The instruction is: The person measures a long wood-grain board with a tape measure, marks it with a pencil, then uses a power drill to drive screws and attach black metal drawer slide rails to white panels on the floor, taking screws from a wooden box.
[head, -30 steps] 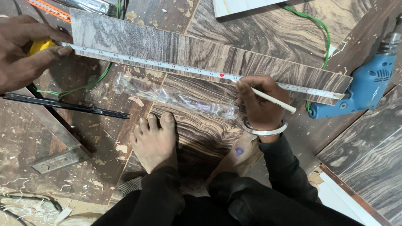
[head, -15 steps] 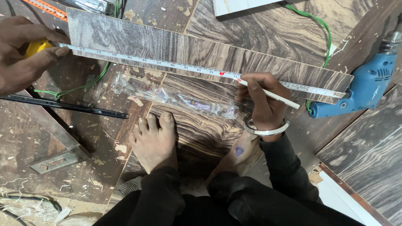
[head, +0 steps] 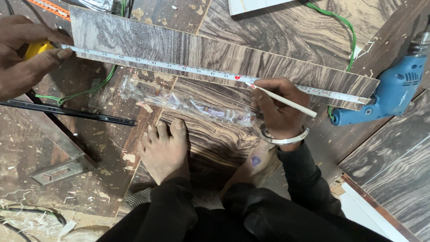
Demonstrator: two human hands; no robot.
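A long wood-grain laminate strip (head: pixel 215 56) lies across the floor in front of me. A white tape measure blade (head: pixel 179 67) is stretched along its near edge. My left hand (head: pixel 22 54) pinches the yellow tape measure case (head: pixel 36 47) at the strip's left end. My right hand (head: pixel 277 105), with a metal bangle on the wrist, holds a white pencil (head: pixel 282 99) whose tip touches the tape near the strip's middle. My bare foot (head: pixel 165 150) rests on the floor below the strip.
A blue electric drill (head: pixel 385 94) lies at the right with a green cable (head: pixel 345 31). A clear plastic packet (head: pixel 188 103) lies under the strip. A black metal rail (head: pixel 67 114) and a metal square (head: pixel 62 170) lie at the left among wood shavings.
The pencil tip has shifted slightly left along the tape. The left hand stays clamped on the tape case.
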